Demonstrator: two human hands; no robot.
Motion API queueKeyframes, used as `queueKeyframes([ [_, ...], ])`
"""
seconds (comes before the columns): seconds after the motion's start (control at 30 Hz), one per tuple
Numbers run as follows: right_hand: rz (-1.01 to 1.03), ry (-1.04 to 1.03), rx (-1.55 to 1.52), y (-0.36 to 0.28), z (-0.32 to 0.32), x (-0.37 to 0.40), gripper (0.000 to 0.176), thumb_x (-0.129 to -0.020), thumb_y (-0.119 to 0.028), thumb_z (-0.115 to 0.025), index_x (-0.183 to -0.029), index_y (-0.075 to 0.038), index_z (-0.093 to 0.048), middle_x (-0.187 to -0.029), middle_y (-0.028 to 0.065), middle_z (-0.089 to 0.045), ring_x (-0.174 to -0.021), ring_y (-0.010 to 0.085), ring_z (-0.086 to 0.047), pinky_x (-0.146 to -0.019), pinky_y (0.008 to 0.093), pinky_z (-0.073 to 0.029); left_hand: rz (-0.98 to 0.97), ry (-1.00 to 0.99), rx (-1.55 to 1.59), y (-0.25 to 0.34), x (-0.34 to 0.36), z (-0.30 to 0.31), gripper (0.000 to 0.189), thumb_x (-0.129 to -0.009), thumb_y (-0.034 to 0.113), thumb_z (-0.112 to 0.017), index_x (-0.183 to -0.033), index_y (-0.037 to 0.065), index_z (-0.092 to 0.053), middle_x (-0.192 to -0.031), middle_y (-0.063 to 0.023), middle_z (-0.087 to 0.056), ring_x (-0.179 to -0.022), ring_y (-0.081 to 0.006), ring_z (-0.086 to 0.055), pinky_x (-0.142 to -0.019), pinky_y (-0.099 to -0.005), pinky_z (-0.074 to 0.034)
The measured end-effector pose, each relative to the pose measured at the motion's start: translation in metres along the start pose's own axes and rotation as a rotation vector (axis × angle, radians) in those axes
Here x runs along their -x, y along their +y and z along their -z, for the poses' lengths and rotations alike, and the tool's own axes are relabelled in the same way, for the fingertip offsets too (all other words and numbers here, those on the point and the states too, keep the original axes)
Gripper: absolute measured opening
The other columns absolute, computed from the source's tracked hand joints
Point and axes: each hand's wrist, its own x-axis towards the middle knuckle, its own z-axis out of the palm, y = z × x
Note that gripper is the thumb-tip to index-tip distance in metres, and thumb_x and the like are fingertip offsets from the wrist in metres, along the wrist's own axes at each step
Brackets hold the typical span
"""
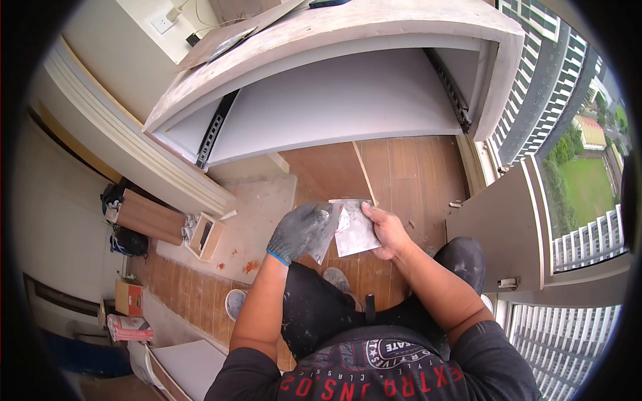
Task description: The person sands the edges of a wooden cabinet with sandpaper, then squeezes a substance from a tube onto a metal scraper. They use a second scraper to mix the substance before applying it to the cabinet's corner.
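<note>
My left hand [294,230], in a dark knitted glove with a blue cuff and white smears, is closed on a thin grey putty spreader [324,244]. My bare right hand [388,232] pinches a squarish, pale putty-smeared plate [358,237], thumb on its upper corner. White paste [344,219] shows between the two flat tools, where their edges overlap in front of my lap. Ahead of both hands stands a whitish desk frame [334,40] with an open drawer bay and black metal slides [217,127] on its inner sides.
A brown panel [328,174] lies below the desk. On the left are a small wooden box [206,237], a wood-toned board [150,217], a dark bag [128,242] and a cardboard box [128,297]. A white tub [235,302] sits near my left leg; windows line the right.
</note>
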Motion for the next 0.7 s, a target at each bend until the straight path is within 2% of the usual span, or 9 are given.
queueKeyframes([
  [0.03, 0.017, 0.006, -0.02, -0.003, -0.004, 0.001, 0.038, -0.105, -0.028, -0.048, -0.127, 0.002, -0.054, -0.117, 0.0138, -0.067, -0.106, 0.0261, -0.069, -0.094, 0.0438, -0.056, 0.029, -0.008, -0.017, 0.001, 0.003, 0.004, 0.027, -0.094, 0.024, -0.069, -0.107, 0.0, -0.067, -0.096, -0.0055, -0.068, -0.085, -0.0131, -0.062, -0.073, -0.028, -0.051],
  [0.13, 0.134, -0.096, -0.127, -0.032, -0.015, 0.009, 0.036, -0.106, -0.026, -0.045, -0.129, 0.001, -0.053, -0.118, 0.0139, -0.067, -0.108, 0.027, -0.068, -0.095, 0.0447, -0.056, -0.205, 0.088, -0.795, 0.0, 0.015, 0.009, 0.026, -0.094, 0.021, -0.068, -0.108, -0.001, -0.065, -0.105, -0.0106, -0.069, -0.098, -0.0173, -0.065, -0.082, -0.0309, -0.053],
  [0.23, 0.302, 0.064, 0.018, -0.036, -0.007, -0.003, 0.036, -0.106, -0.024, -0.045, -0.13, 0.002, -0.051, -0.118, 0.0144, -0.066, -0.104, 0.0274, -0.069, -0.094, 0.0445, -0.056, -0.246, 0.455, -0.294, -0.019, 0.017, 0.004, 0.031, -0.095, 0.018, -0.066, -0.118, -0.002, -0.062, -0.116, -0.0151, -0.066, -0.11, -0.0224, -0.063, -0.094, -0.035, -0.05],
  [0.27, 0.337, 0.157, 0.046, -0.028, 0.0, -0.009, 0.035, -0.106, -0.023, -0.044, -0.133, 0.0, -0.048, -0.119, 0.0148, -0.064, -0.106, 0.0263, -0.067, -0.095, 0.0438, -0.056, -0.38, 0.488, -0.133, -0.016, 0.021, -0.007, 0.032, -0.095, 0.018, -0.064, -0.119, -0.002, -0.062, -0.114, -0.0162, -0.068, -0.102, -0.0257, -0.067, -0.089, -0.0382, -0.052],
  [0.37, 0.386, 0.318, 0.052, -0.007, 0.002, -0.017, 0.034, -0.106, -0.021, -0.047, -0.132, 0.0, -0.047, -0.118, 0.0129, -0.064, -0.106, 0.0245, -0.066, -0.095, 0.0422, -0.055, -0.643, 0.323, -0.226, 0.002, 0.032, -0.043, 0.034, -0.096, 0.017, -0.062, -0.124, -0.002, -0.059, -0.114, -0.0178, -0.066, -0.103, -0.0294, -0.065, -0.089, -0.0376, -0.051],
  [0.4, 0.393, 0.328, 0.069, -0.006, -0.002, -0.015, 0.032, -0.105, -0.021, -0.048, -0.13, 0.0, -0.049, -0.118, 0.0116, -0.064, -0.106, 0.0228, -0.065, -0.094, 0.0391, -0.053, -0.722, 0.345, -0.608, -0.004, 0.035, -0.047, 0.034, -0.096, 0.015, -0.06, -0.127, 0.001, -0.059, -0.111, -0.0192, -0.064, -0.099, -0.0348, -0.064, -0.086, -0.0392, -0.053],
  [0.5, 0.479, 0.33, 0.142, -0.015, 0.004, -0.008, 0.035, -0.105, -0.024, -0.05, -0.127, 0.003, -0.054, -0.116, 0.0121, -0.065, -0.101, 0.0236, -0.064, -0.09, 0.0375, -0.052, -0.79, 0.231, -0.927, -0.036, 0.026, -0.042, 0.037, -0.093, 0.014, -0.061, -0.128, 0.003, -0.059, -0.106, -0.0197, -0.061, -0.094, -0.0382, -0.062, -0.084, -0.0433, -0.053],
  [0.63, 0.801, 0.418, 0.629, -0.014, 0.014, -0.009, 0.04, -0.106, -0.032, -0.049, -0.117, 0.005, -0.06, -0.107, 0.0121, -0.069, -0.093, 0.0221, -0.063, -0.084, 0.0346, -0.049, -0.567, 0.33, -0.881, 0.007, 0.048, -0.049, 0.034, -0.093, 0.011, -0.06, -0.125, 0.0, -0.061, -0.107, -0.0219, -0.062, -0.099, -0.0388, -0.061, -0.084, -0.0461, -0.052],
  [0.7, 0.88, 0.446, 0.848, -0.004, 0.004, -0.002, 0.045, -0.106, -0.036, -0.046, -0.113, 0.006, -0.062, -0.101, 0.014, -0.07, -0.089, 0.0229, -0.063, -0.083, 0.0344, -0.049, -0.733, 0.372, -0.987, 0.007, 0.043, -0.065, 0.04, -0.09, 0.01, -0.06, -0.129, 0.002, -0.058, -0.105, -0.0206, -0.061, -0.094, -0.0374, -0.062, -0.08, -0.0448, -0.053],
])
